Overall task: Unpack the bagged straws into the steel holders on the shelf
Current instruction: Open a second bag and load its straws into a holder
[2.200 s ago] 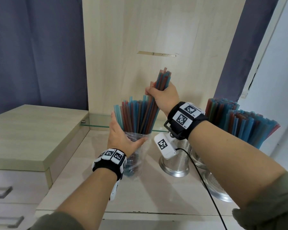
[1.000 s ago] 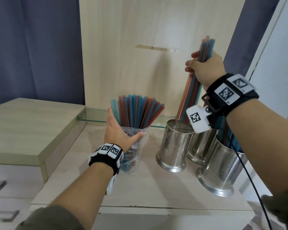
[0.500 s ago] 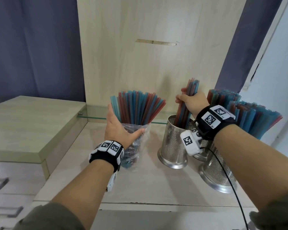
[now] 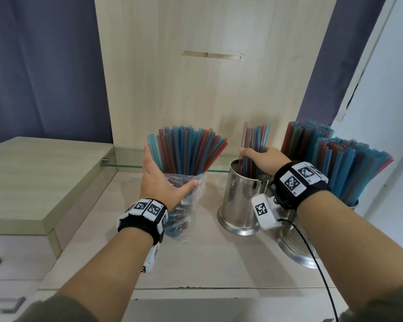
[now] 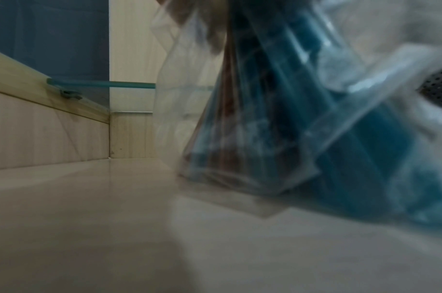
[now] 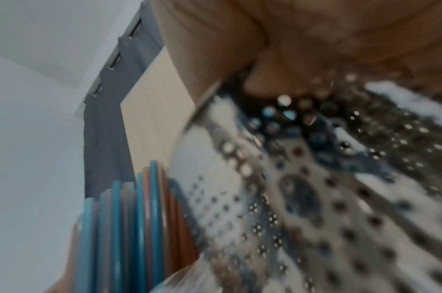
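In the centre of the head frame the left hand (image 4: 159, 180) cups a clear plastic bag (image 4: 187, 205) standing on the pale wooden shelf (image 4: 207, 263), thumb across its front and fingers (image 4: 147, 156) straight up along its far side, touching the fanned blue and red straws (image 4: 186, 152) that rise from the bag's open mouth. Just right of it, the right hand (image 4: 263, 159) curls round a small bundle of straws (image 4: 254, 140) whose lower ends sit inside the nearest steel holder (image 4: 239, 201), the hand at the holder's rim. Three perforated holders show: this one, a front-right holder (image 4: 296, 247) near the shelf's front edge, and a rear holder mostly hidden behind the right wrist; two full straw fans (image 4: 349, 168) stand at the right. Bare shelf lies open in front of the bag and at lower left; a glass ledge (image 4: 123, 160) runs along the back panel
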Available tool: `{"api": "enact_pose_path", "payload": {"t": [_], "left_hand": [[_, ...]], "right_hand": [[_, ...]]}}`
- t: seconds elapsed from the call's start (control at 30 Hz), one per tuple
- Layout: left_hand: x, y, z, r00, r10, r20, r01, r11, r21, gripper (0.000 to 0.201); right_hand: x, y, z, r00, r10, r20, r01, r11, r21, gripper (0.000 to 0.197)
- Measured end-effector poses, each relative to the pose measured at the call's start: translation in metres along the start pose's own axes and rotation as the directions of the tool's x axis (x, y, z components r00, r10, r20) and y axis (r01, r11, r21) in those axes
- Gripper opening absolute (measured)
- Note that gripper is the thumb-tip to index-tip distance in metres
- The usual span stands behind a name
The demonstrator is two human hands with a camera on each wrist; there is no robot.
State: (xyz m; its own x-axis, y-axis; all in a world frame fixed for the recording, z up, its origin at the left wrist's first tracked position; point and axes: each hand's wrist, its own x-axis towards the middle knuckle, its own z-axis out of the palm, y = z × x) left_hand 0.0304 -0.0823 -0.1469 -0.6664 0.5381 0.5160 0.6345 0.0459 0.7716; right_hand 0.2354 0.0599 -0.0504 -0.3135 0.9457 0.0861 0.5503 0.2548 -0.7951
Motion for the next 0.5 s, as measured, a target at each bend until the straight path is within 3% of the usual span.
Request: {"api": "enact_pose_path", "payload": {"t": [0.13,0.3,0.5], "left_hand": [[0.001,-0.001,0.000,1.000,-0.001,-0.005,0.001,1.000,-0.005,0.145],[0.002,-0.002,0.002,1.000,-0.002,-0.019,0.002,1.000,-0.005,0.144],[0.001,-0.002,0.004,1.000,-0.014,-0.024,0.014,1.000,0.024,0.141]], "right_hand": [[-0.031,0.016,0.004,1.000,0.008,-0.030,-0.003,0.988,0.156,0.103],[-0.053,0.053,0.025,0.989,-0.069,-0.135,0.093,0.978,0.187,0.123],[-0.048,0.072,0.035,0.977,-0.160,-0.137,0.171,0.983,0.073,0.121]]}}
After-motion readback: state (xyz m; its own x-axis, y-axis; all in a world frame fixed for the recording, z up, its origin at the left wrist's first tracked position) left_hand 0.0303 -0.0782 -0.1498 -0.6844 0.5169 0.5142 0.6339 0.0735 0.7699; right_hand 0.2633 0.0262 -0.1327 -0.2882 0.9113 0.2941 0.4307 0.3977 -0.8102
